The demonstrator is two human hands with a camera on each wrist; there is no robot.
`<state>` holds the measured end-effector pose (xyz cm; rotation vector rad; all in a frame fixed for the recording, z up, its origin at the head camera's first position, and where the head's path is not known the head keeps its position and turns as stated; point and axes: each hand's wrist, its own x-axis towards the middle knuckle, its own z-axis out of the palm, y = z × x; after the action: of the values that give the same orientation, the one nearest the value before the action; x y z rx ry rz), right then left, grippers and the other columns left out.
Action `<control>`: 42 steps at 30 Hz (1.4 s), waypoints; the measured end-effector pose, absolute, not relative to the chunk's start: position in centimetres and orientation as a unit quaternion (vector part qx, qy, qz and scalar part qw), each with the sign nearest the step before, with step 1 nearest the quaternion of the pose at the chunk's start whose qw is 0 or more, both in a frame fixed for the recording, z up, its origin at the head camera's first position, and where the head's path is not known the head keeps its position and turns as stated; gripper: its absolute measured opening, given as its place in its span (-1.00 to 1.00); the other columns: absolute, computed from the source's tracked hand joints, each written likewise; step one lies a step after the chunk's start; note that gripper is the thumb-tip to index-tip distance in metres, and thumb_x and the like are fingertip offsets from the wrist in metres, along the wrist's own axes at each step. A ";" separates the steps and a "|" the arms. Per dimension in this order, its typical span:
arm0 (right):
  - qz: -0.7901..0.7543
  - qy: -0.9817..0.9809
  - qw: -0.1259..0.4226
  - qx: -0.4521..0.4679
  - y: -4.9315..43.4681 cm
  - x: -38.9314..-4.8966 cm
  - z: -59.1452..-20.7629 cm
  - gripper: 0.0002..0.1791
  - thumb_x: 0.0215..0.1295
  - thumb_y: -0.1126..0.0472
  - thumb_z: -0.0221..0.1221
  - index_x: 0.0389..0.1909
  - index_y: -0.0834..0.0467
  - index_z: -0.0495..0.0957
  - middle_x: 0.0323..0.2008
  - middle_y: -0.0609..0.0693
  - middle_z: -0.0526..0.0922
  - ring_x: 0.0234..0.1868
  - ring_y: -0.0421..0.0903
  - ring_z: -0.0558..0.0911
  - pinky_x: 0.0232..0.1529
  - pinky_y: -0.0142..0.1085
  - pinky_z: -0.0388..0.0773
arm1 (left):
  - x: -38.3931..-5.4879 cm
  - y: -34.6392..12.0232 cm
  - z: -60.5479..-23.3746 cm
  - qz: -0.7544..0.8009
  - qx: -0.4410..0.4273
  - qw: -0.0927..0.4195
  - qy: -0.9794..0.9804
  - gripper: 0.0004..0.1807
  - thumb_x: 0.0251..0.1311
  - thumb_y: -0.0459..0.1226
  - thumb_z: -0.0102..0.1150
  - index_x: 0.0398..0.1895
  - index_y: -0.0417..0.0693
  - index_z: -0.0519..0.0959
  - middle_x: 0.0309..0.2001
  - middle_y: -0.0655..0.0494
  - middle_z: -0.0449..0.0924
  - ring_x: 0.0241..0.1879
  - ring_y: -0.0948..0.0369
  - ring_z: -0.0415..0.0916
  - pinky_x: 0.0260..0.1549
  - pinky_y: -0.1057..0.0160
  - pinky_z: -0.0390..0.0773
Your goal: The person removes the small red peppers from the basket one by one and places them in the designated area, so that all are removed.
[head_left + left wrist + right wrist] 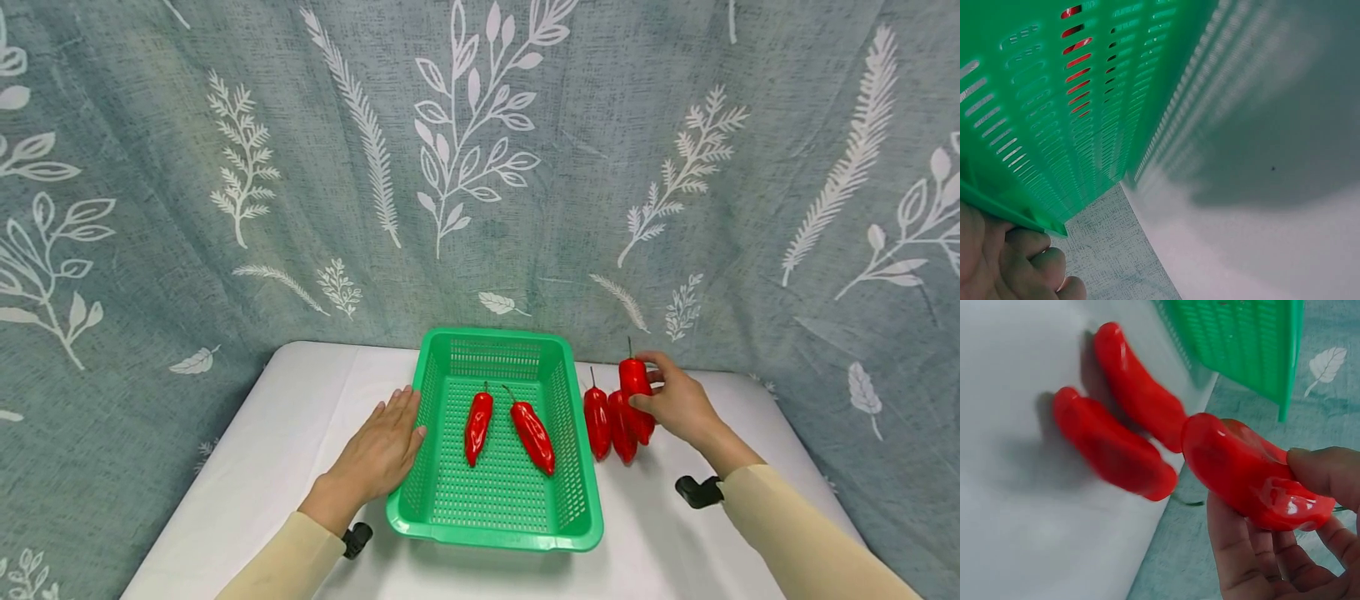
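My right hand (678,402) pinches a shiny red chili pepper (1247,472) between thumb and fingers, its stem pointing away in the head view. Below it, two more red peppers (597,423) (1113,447) lie side by side on the white table, right of a green plastic basket (495,540). Inside that basket rest two red peppers (478,429) (533,437), set apart from each other. At the basket's left side, my left hand (378,446) lies with straight fingers along the rim. The left wrist view shows its fingertips (1050,265) right at the green rim.
The white table (300,417) extends on both sides of the basket. Behind it hangs a grey-green curtain (570,208) with white leaf prints. Slotted walls (1085,81) of the basket let the red inside show through.
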<state>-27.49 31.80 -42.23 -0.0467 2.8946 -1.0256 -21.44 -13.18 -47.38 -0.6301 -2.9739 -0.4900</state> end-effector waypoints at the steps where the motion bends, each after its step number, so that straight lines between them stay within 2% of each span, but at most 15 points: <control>1: -0.330 0.943 0.033 -0.013 32.1 -27.5 -42.4 -0.15 0.35 0.24 0.35 0.57 0.27 0.17 0.25 0.48 0.49 0.15 0.39 0.62 -0.18 -0.05 0.80 | -21.5 -13.2 -47.4 -0.159 -0.205 0.032 -0.965 -0.30 0.71 -0.08 -0.19 0.64 -0.41 0.06 0.65 -0.32 0.06 0.65 -0.18 0.04 0.62 -0.17 0.11; 10: -0.336 0.941 0.045 0.025 34.1 -27.5 -44.0 -0.12 0.34 0.27 0.33 0.58 0.32 0.12 0.26 0.53 0.44 0.04 0.38 0.67 -0.28 -0.10 0.81 | -21.5 -13.2 -47.5 -0.160 -0.204 0.032 -0.965 -0.30 0.71 -0.07 -0.20 0.64 -0.41 0.06 0.65 -0.32 0.06 0.65 -0.18 0.04 0.62 -0.17 0.11; 22: -0.313 0.947 0.055 0.051 35.9 -27.8 -46.4 -0.14 0.34 0.30 0.33 0.57 0.32 0.13 0.24 0.55 0.44 0.01 0.35 0.67 -0.34 -0.14 0.81 | -21.4 -13.1 -47.4 -0.168 -0.204 0.033 -0.964 -0.30 0.70 -0.09 -0.17 0.63 -0.41 0.08 0.64 -0.33 0.08 0.64 -0.20 0.06 0.62 -0.18 0.12; 42: -0.324 0.941 0.076 0.066 36.3 -28.4 -48.4 -0.12 0.30 0.34 0.33 0.57 0.31 0.12 0.25 0.55 0.42 0.04 0.34 0.67 -0.28 -0.13 0.82 | -21.4 -13.2 -47.5 -0.170 -0.200 0.036 -0.964 -0.30 0.70 -0.09 -0.17 0.64 -0.41 0.08 0.64 -0.33 0.09 0.64 -0.18 0.06 0.62 -0.17 0.13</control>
<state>-28.37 36.26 -48.42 0.1991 2.8195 -0.9718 -21.41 -13.19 -47.52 -0.6151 -2.9616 -0.5230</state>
